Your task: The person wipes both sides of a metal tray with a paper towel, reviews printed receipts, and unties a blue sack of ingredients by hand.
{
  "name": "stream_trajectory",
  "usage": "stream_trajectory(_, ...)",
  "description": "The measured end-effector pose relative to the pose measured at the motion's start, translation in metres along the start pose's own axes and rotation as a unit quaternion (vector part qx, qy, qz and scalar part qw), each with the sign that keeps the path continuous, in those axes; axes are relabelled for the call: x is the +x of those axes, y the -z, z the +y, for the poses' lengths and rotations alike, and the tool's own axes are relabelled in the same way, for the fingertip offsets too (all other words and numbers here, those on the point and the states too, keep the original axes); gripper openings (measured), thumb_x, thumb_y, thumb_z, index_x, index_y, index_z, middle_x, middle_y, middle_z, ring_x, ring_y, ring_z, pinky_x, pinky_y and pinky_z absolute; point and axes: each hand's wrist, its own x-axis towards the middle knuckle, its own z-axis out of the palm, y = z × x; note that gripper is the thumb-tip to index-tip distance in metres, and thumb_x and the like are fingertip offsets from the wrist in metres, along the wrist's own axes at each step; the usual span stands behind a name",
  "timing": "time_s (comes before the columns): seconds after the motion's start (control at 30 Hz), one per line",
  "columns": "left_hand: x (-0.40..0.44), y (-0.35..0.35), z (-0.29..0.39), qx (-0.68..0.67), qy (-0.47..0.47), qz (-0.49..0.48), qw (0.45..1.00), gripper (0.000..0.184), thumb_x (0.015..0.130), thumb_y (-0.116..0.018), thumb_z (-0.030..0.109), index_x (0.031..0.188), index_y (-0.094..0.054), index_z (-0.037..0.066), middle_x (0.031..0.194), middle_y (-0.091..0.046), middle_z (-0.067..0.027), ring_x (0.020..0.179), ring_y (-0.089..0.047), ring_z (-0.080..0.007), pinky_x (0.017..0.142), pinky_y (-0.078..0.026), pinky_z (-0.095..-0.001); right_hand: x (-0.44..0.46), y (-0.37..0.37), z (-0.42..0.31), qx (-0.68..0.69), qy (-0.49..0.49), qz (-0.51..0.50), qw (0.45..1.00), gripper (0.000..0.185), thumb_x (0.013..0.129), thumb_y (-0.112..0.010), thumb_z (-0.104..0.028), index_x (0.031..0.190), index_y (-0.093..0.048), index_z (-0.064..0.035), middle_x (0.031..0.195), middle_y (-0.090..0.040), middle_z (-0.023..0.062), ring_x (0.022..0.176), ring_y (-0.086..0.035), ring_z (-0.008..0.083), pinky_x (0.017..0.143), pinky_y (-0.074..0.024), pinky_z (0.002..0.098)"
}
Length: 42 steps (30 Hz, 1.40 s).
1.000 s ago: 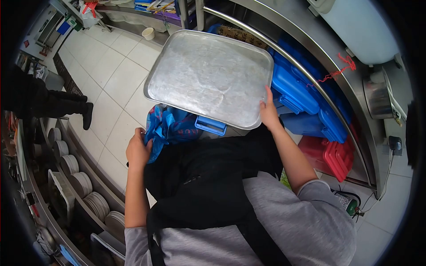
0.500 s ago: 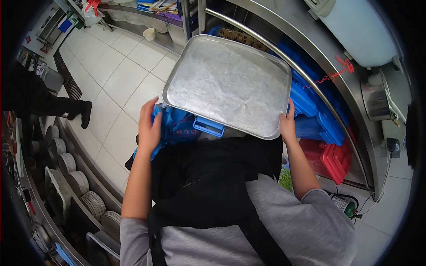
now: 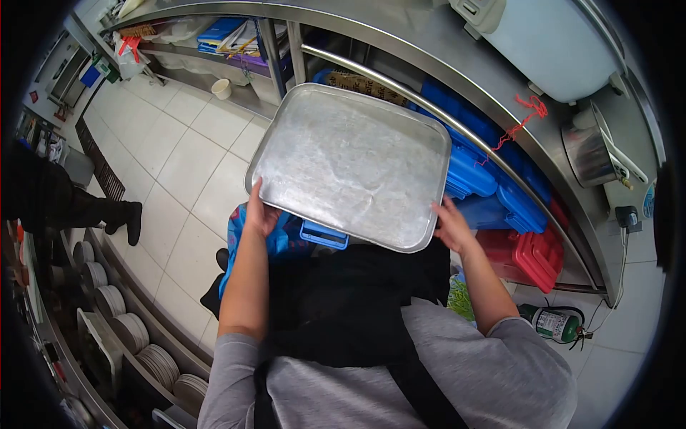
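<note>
A rectangular silver metal tray [image 3: 350,161] with a raised rim and a scuffed, bare surface is held in front of my body, slightly tilted. My left hand [image 3: 261,213] grips its near left corner, thumb at the rim and fingers partly hidden below. At the near right corner, my right hand [image 3: 451,224] is closed on the edge, its fingertips partly under the tray. Just below the tray's near edge are a blue plastic handle [image 3: 324,234] and a blue plastic bag [image 3: 282,242].
A steel counter [image 3: 400,43] with a curved-looking rail runs ahead and right. Beneath it are blue lidded boxes [image 3: 464,171] and a red box [image 3: 525,257]. Stacked plates [image 3: 157,365] line the left shelf. Another person's leg [image 3: 93,211] stands at left. A green cylinder [image 3: 557,324] lies right.
My left hand has gone from beside the tray to gripping its near left corner. The tray sits slightly lower and further left in view; my right hand has kept its hold.
</note>
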Motion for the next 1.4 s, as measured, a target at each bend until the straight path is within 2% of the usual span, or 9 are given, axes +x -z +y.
stream_trajectory(0.23, -0.022, 0.005, -0.018, 0.054, 0.106, -0.064, 0.991, 0.030, 0.083, -0.050, 0.013, 0.110, -0.049, 0.001, 0.101, -0.059, -0.0118, 0.090, -0.059, -0.0211, 0.080, -0.049, -0.0300, 0.017, -0.011, 0.048, 0.124, -0.037, -0.004, 0.992, 0.042, 0.090, -0.056, -0.017, 0.125, -0.044, 0.0026, 0.114, -0.056, 0.0142, 0.109, -0.054, 0.0253, 0.092, -0.0458, 0.0382)
stream_trajectory(0.33, -0.033, 0.003, -0.025, -0.011, 0.102, -0.057, 0.993, 0.029, 0.080, -0.048, 0.009, 0.107, -0.049, -0.003, 0.101, -0.057, -0.0135, 0.094, -0.057, -0.0248, 0.083, -0.047, -0.0361, 0.026, 0.012, 0.041, -0.111, 0.128, 0.152, 0.974, 0.037, 0.093, -0.053, -0.021, 0.124, -0.047, -0.0010, 0.114, -0.056, 0.0125, 0.105, -0.055, 0.0221, 0.090, -0.0425, 0.0318)
stream_trajectory(0.37, -0.029, 0.008, -0.028, -0.017, 0.106, -0.056, 0.993, 0.030, 0.080, -0.048, 0.008, 0.108, -0.048, -0.003, 0.103, -0.057, -0.0142, 0.096, -0.057, -0.0257, 0.085, -0.047, -0.0370, 0.042, 0.032, 0.039, -0.218, 0.325, 0.249, 0.886, 0.035, 0.093, -0.053, -0.025, 0.119, -0.051, -0.0012, 0.110, -0.057, 0.0104, 0.103, -0.053, 0.0187, 0.087, -0.0413, 0.0302)
stream_trajectory(0.47, -0.029, 0.006, -0.025, -0.003, 0.114, -0.044, 0.992, 0.032, 0.078, -0.049, 0.012, 0.107, -0.049, -0.001, 0.100, -0.059, -0.0121, 0.089, -0.059, -0.0241, 0.073, -0.049, -0.0348, 0.055, 0.066, -0.030, -0.516, 0.441, 0.387, 0.624, 0.031, 0.089, -0.056, -0.022, 0.115, -0.056, -0.0047, 0.108, -0.057, 0.0155, 0.105, -0.053, 0.0300, 0.093, -0.0389, 0.0381)
stream_trajectory(0.6, -0.027, 0.001, -0.020, 0.029, 0.129, -0.043, 0.990, 0.032, 0.081, -0.051, 0.022, 0.107, -0.051, 0.003, 0.095, -0.062, -0.0081, 0.079, -0.061, -0.0197, 0.058, -0.047, -0.0303, 0.117, 0.071, -0.071, -0.657, 0.257, 0.401, 0.584, 0.040, 0.088, -0.052, -0.035, 0.116, -0.056, -0.0059, 0.114, -0.057, 0.0195, 0.109, -0.050, 0.0366, 0.096, -0.0347, 0.0463)
stream_trajectory(0.7, -0.032, -0.006, -0.018, 0.035, 0.132, -0.032, 0.990, 0.034, 0.084, -0.050, 0.026, 0.108, -0.051, 0.003, 0.098, -0.062, -0.0081, 0.081, -0.060, -0.0201, 0.060, -0.047, -0.0303, 0.153, 0.056, -0.057, -0.677, 0.341, 0.436, 0.485, 0.047, 0.088, -0.050, -0.037, 0.126, -0.050, -0.0111, 0.134, -0.045, 0.0110, 0.127, -0.037, 0.0329, 0.104, -0.0240, 0.0531)
stream_trajectory(0.83, -0.036, -0.017, -0.014, 0.020, 0.136, -0.020, 0.990, 0.035, 0.085, -0.052, 0.023, 0.112, -0.050, 0.002, 0.103, -0.060, -0.0100, 0.090, -0.060, -0.0218, 0.069, -0.049, -0.0329, 0.161, 0.063, -0.075, -0.676, 0.374, 0.395, 0.497, 0.055, 0.084, -0.051, -0.030, 0.137, -0.039, -0.0217, 0.138, -0.039, 0.0036, 0.130, -0.032, 0.0278, 0.105, -0.0212, 0.0546)
stream_trajectory(1.0, -0.053, -0.035, -0.044, -0.014, 0.160, -0.045, 0.986, 0.033, 0.082, -0.053, 0.013, 0.111, -0.048, -0.002, 0.105, -0.058, -0.0129, 0.095, -0.059, -0.0234, 0.079, -0.049, -0.0357, 0.212, 0.085, -0.123, -0.745, 0.184, 0.352, 0.536, 0.058, 0.087, -0.045, -0.038, 0.140, -0.033, -0.0187, 0.141, -0.036, 0.0137, 0.133, -0.028, 0.0302, 0.109, -0.0178, 0.0506)
stream_trajectory(1.4, -0.086, -0.040, -0.068, 0.037, 0.128, -0.019, 0.991, 0.042, 0.079, -0.053, 0.008, 0.118, -0.043, -0.006, 0.113, -0.052, -0.0137, 0.107, -0.051, -0.0244, 0.095, -0.038, -0.0393, 0.258, 0.125, -0.122, -0.678, 0.477, 0.328, 0.452, 0.060, 0.090, -0.043, -0.042, 0.140, -0.033, -0.0113, 0.143, -0.033, 0.0173, 0.135, -0.026, 0.0320, 0.110, -0.0163, 0.0496)
